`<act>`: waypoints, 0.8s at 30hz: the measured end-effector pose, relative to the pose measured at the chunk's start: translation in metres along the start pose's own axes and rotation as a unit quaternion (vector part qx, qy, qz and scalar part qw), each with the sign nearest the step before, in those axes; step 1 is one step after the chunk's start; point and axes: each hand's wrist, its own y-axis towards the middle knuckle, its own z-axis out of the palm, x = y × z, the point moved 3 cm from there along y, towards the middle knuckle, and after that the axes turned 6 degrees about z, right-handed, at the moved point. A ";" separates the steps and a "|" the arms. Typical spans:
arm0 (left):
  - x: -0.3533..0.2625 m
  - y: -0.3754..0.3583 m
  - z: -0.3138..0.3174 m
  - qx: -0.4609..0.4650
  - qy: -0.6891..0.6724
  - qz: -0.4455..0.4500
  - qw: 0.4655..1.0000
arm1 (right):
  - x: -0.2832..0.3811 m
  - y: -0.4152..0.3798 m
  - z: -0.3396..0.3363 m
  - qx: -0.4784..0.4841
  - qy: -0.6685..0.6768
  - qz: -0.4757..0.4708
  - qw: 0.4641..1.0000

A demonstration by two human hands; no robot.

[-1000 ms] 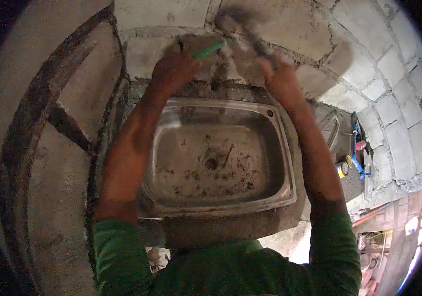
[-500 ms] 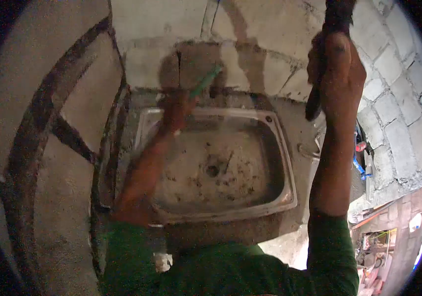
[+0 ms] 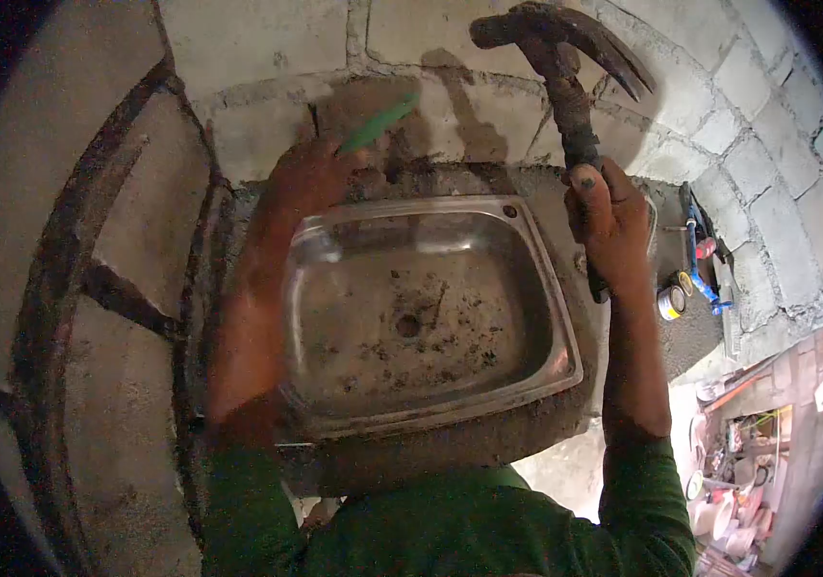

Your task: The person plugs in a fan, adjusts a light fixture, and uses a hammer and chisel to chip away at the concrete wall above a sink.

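My right hand is closed around the handle of a claw hammer, raised at the right of the sink with its dark head up in front of the wall. My left hand is closed on a slim green tool, which slants up and right towards the wall; I cannot tell its exact kind. Below both hands lies a metal sink, set in a rough cement counter. Dark crumbs are scattered in its basin around the drain hole.
The block wall curves behind and to the right. On the right of the counter stand a small can and several tools, one a blue tool. A grey wall with dark grooves rises close at the left. Clutter lies lower right.
My right hand has moved down and left, bringing the hammer's head into view. My left hand has moved up and left with the green tool, closer to the wall.
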 end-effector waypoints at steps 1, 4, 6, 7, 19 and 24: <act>-0.008 0.004 -0.019 -0.013 0.021 0.030 0.999 | -0.003 -0.001 0.000 -0.001 0.002 -0.002 1.000; -0.015 0.023 -0.039 -0.019 -0.025 0.090 0.995 | -0.010 -0.001 0.000 -0.006 0.028 0.024 0.999; 0.002 0.049 -0.027 0.021 0.059 0.121 0.991 | -0.007 -0.003 0.000 -0.006 -0.011 0.021 1.000; 0.004 0.050 -0.025 0.022 0.060 0.122 0.991 | -0.008 -0.004 -0.001 -0.007 -0.010 0.023 1.000; 0.004 0.011 -0.004 -0.041 0.228 0.105 0.967 | -0.079 0.022 0.063 -0.106 -0.259 -0.192 0.941; -0.026 0.008 -0.026 -0.055 0.096 0.098 0.989 | -0.053 0.038 0.069 0.071 -0.279 0.073 0.955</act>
